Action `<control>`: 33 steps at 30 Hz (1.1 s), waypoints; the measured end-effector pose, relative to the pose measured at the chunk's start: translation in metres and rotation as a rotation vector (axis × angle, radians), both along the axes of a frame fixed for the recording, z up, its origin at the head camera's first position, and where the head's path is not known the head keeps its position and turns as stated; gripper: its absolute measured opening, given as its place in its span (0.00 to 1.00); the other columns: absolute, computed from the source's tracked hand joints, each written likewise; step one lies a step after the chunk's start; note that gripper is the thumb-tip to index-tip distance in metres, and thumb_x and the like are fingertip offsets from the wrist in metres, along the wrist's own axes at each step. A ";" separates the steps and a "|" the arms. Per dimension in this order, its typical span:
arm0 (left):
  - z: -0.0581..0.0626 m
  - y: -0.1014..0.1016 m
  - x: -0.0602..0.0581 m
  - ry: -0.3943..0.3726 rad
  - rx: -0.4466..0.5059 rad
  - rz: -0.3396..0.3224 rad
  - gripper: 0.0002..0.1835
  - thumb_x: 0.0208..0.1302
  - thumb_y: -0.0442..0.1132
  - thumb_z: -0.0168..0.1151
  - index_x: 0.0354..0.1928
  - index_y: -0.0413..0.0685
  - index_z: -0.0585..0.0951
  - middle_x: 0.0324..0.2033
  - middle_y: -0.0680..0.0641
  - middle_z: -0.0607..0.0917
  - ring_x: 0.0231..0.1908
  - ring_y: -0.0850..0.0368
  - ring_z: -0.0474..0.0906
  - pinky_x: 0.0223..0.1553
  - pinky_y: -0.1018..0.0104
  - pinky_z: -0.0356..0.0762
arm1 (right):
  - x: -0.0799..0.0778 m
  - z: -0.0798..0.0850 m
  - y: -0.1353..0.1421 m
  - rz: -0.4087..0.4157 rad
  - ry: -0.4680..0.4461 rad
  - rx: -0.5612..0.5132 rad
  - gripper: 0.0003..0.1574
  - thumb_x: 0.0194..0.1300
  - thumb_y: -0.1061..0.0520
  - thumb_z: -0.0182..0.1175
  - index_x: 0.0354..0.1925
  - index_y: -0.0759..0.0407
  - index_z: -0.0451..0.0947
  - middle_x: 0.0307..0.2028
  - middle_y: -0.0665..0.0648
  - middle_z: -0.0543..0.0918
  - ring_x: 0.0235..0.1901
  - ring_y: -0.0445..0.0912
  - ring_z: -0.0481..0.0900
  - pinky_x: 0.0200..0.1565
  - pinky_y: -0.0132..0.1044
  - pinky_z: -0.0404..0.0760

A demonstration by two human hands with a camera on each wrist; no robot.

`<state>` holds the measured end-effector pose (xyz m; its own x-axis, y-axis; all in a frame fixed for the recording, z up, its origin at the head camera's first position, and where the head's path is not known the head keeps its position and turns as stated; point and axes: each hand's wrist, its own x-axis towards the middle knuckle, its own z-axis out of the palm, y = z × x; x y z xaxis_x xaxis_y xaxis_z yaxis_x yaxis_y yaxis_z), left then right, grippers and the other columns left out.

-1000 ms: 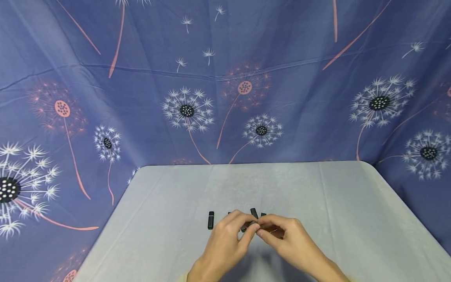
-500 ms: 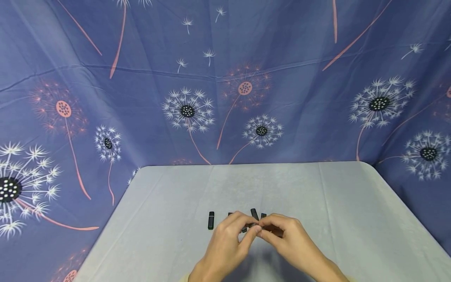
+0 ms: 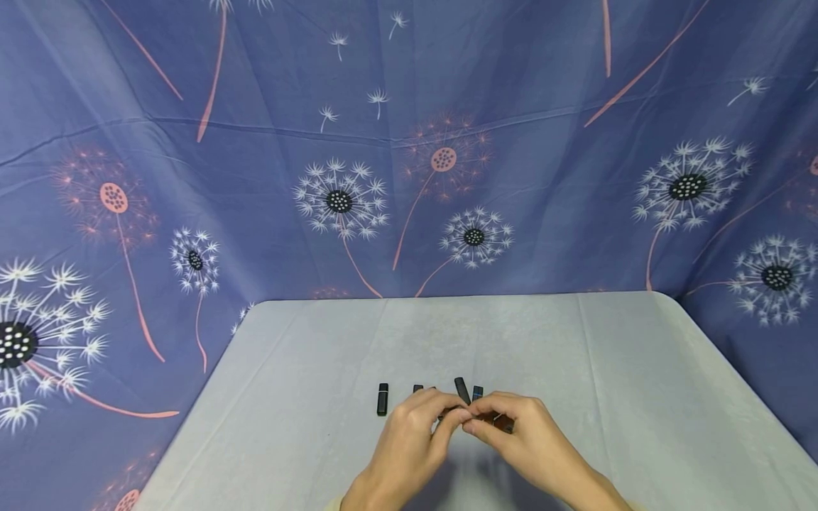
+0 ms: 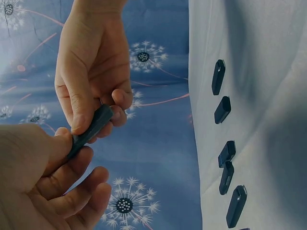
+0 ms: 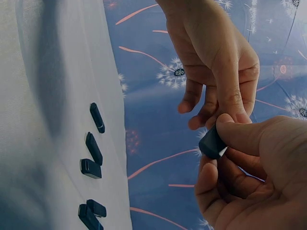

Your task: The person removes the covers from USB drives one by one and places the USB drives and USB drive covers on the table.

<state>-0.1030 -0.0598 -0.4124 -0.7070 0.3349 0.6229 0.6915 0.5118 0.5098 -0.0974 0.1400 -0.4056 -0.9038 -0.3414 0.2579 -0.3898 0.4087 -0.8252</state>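
Observation:
My left hand (image 3: 412, 440) and right hand (image 3: 527, 436) meet above the near middle of the table. Between them they pinch a small dark USB stick (image 4: 97, 124), one hand at each end, thumb against forefinger. In the head view the fingers almost wholly cover it. From the right wrist view, its blunt dark end (image 5: 210, 144) sticks out below the right thumb. Just beyond the hands lie more black sticks: one (image 3: 461, 389) tilted, another (image 3: 478, 392) with a blue stripe, and a third (image 3: 418, 388) partly hidden behind the left fingers.
A black stick with a pale band (image 3: 382, 399) lies apart to the left of the hands. Pale cloth covers the table (image 3: 307, 355). Behind it hangs a blue curtain (image 3: 543, 142) with a dandelion pattern.
Both hands stay in nearly the same place. The fingertips have shifted slightly around the held stick, and less of it shows in the head view.

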 end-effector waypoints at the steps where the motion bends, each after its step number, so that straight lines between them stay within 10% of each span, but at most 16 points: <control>1: 0.000 0.000 0.000 -0.001 0.000 0.003 0.06 0.70 0.42 0.66 0.37 0.51 0.88 0.33 0.58 0.88 0.34 0.71 0.80 0.37 0.83 0.76 | 0.000 0.000 0.000 0.005 -0.008 -0.005 0.06 0.69 0.47 0.68 0.42 0.43 0.88 0.36 0.41 0.87 0.30 0.34 0.80 0.31 0.32 0.82; 33: -0.006 -0.007 0.003 -0.230 0.192 0.001 0.06 0.67 0.43 0.67 0.33 0.50 0.86 0.29 0.55 0.89 0.28 0.71 0.80 0.28 0.79 0.77 | 0.004 -0.011 -0.013 -0.003 0.160 0.002 0.03 0.67 0.53 0.70 0.40 0.47 0.87 0.32 0.37 0.83 0.29 0.30 0.77 0.31 0.30 0.81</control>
